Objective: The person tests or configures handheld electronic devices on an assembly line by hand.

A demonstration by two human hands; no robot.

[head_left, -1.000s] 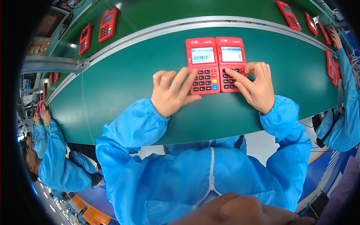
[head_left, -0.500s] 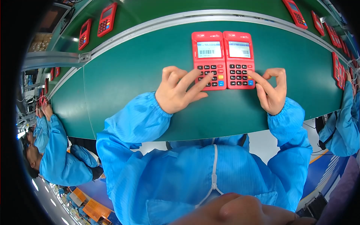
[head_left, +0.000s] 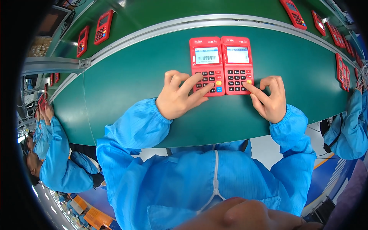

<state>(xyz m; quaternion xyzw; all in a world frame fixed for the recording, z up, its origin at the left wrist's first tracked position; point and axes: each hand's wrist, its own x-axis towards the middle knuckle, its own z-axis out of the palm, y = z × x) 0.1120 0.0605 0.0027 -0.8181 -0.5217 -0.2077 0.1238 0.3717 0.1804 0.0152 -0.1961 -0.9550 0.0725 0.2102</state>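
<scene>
Two red keypad terminals lie flat on the green bench (head_left: 126, 88), touching side by side, screens lit at twelve o'clock. My left hand (head_left: 180, 96) rests at the left terminal (head_left: 206, 65), grip loose, pinching nothing, two fingers extended onto its lower keys. My right hand (head_left: 270, 99), at four o'clock from the right terminal (head_left: 237, 64), is curled, index fingertip on the bottom key row. More red terminals (head_left: 103, 26) sit on the belt beyond.
</scene>
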